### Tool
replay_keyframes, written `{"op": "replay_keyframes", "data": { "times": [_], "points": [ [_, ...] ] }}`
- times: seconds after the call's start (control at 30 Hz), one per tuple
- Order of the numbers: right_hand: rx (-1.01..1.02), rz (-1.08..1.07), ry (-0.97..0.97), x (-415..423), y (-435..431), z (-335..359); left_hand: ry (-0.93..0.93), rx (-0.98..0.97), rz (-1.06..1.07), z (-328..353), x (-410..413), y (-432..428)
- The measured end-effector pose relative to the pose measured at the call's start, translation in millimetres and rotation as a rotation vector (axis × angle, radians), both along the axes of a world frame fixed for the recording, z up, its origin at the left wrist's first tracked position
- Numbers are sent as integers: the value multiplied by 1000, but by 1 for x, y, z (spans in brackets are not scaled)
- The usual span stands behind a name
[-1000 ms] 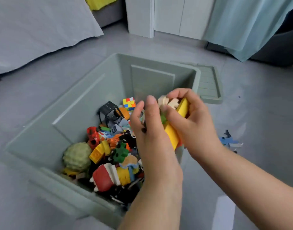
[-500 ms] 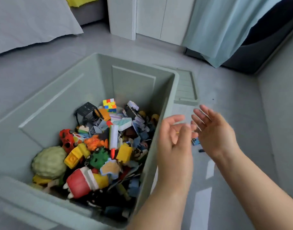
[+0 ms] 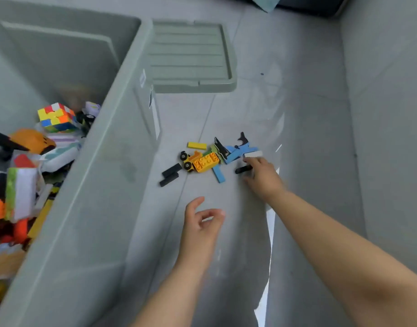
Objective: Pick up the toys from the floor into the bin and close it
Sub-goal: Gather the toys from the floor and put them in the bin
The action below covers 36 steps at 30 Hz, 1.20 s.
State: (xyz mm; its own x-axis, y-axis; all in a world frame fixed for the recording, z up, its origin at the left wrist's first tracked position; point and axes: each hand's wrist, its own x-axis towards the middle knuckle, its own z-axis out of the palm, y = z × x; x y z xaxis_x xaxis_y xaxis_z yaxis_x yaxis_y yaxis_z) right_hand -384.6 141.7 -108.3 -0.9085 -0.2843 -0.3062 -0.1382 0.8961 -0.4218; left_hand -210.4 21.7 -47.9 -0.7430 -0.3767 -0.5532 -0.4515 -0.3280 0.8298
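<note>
Pale blue cloth beside dark furniture base

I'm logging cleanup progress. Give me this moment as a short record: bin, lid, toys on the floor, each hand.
bin: open, full of toys, colour cube on top
lid: off, flat on the floor beyond the bin
floor toys: one cluster right of the bin: orange brick car, yellow flat brick, black blocks, blue pieces, black stick
left hand: loosely curled, empty, above the floor
right hand: at the black stick; blurred, grip unclear
status: floor toys not yet binned, bin not closed
</note>
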Motion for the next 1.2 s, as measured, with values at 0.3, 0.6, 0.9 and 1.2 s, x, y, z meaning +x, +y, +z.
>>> {"op": "replay_keyframes", "data": {
  "times": [0.3,0.6,0.9,1.2],
  "points": [
    [-537,203,-93,83,-43,31,-47,738,563,-33,-30,-29],
    [153,592,89,5,-104,-6,-75,772,637,-31,11,-34],
    [-116,472,220,34,-70,-18,-83,877,570,-31,41,-45],
    [-520,820,11,152,-54,41,38,1052,376,-32,40,-43]
  ]
}}
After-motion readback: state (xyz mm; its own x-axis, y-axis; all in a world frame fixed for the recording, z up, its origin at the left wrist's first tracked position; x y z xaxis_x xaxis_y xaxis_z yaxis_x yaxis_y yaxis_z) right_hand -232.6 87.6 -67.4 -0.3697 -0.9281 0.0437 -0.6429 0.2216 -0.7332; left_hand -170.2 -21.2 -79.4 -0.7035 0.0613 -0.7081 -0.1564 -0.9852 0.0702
